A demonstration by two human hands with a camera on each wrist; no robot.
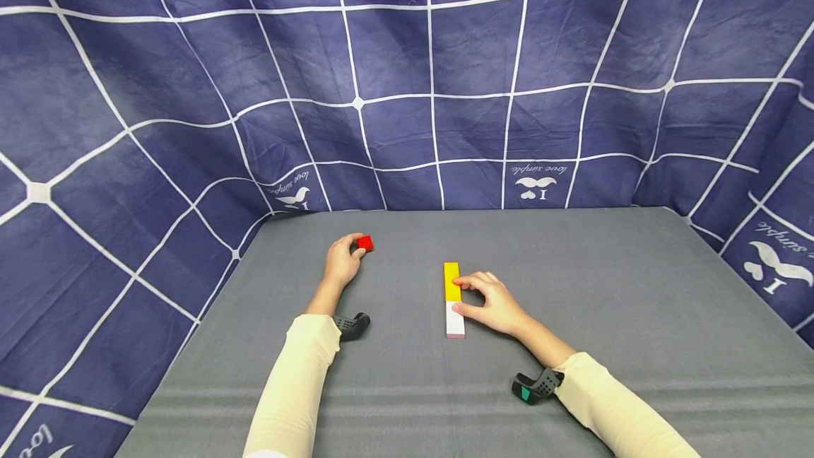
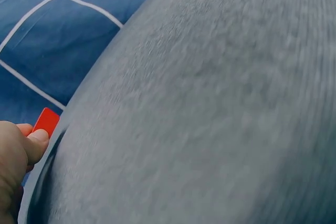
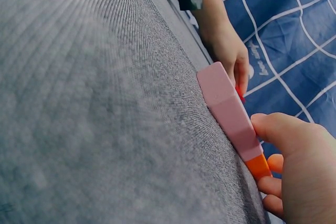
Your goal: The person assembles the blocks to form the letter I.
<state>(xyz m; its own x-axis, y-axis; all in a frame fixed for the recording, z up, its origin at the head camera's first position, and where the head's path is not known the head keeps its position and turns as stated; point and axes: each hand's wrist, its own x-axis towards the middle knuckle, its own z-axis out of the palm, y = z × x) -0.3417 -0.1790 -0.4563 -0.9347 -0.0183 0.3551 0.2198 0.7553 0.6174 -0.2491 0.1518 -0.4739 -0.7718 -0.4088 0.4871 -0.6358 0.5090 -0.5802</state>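
At the far left of the table, my left hand (image 1: 343, 263) pinches a small red block (image 1: 365, 243) between thumb and fingers. In the left wrist view, the thumb lies across the red block (image 2: 47, 120). Near the table's middle, a yellow block (image 1: 451, 282) and a white block (image 1: 454, 319) lie end to end in a line. My right hand (image 1: 492, 304) touches their right side, fingertips at the yellow block and thumb at the white one. In the right wrist view the nearer block (image 3: 231, 114) looks pink and the farther one (image 3: 258, 167) orange.
A grey cloth-covered table (image 1: 407, 387) lies beneath both hands. Behind it and along its sides hangs a blue curtain (image 1: 470, 126) with white grid lines. Dark bands with cameras (image 1: 352, 326) sit on both wrists.
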